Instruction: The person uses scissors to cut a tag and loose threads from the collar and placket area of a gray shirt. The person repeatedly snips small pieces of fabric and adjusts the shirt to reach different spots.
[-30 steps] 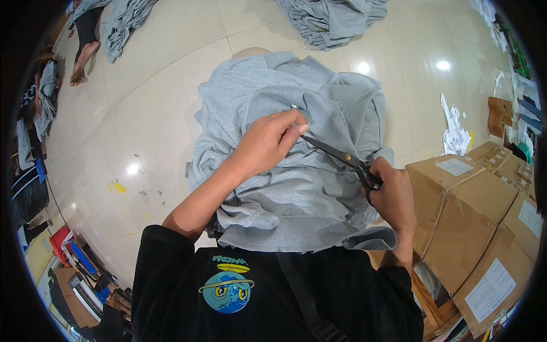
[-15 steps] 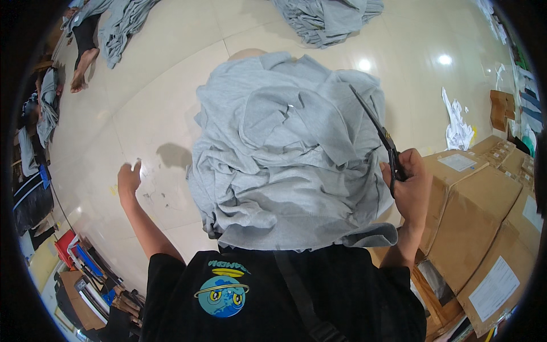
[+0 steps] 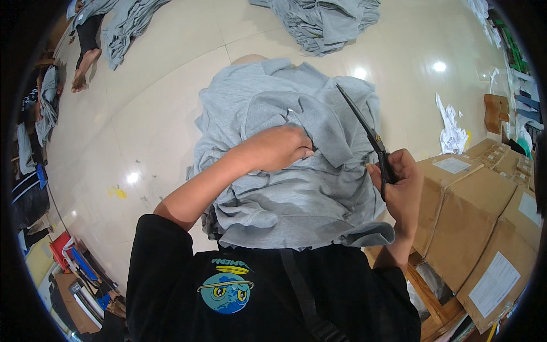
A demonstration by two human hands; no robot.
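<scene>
A light grey collared shirt (image 3: 285, 199) lies bunched up across my lap, its collar turned toward the middle. My left hand (image 3: 284, 149) rests on it just below the collar, with the fingers curled in and closed on the cloth; the fingertips are partly hidden. At the shirt's right edge, my right hand (image 3: 403, 185) grips black-handled scissors (image 3: 364, 126) by the handles. Their long dark blades lie together and point up and to the left over the shirt.
Cardboard boxes (image 3: 470, 211) are stacked close by my right arm. Piles of grey garments (image 3: 327, 25) lie on the tiled floor ahead. White scraps (image 3: 452, 128) are at the right. Another person's bare foot (image 3: 85, 68) shows at the far left.
My left hand has come in from the open floor at the left onto the shirt, and its fingers have closed there. The scissors stay in my right hand, shifted slightly left.
</scene>
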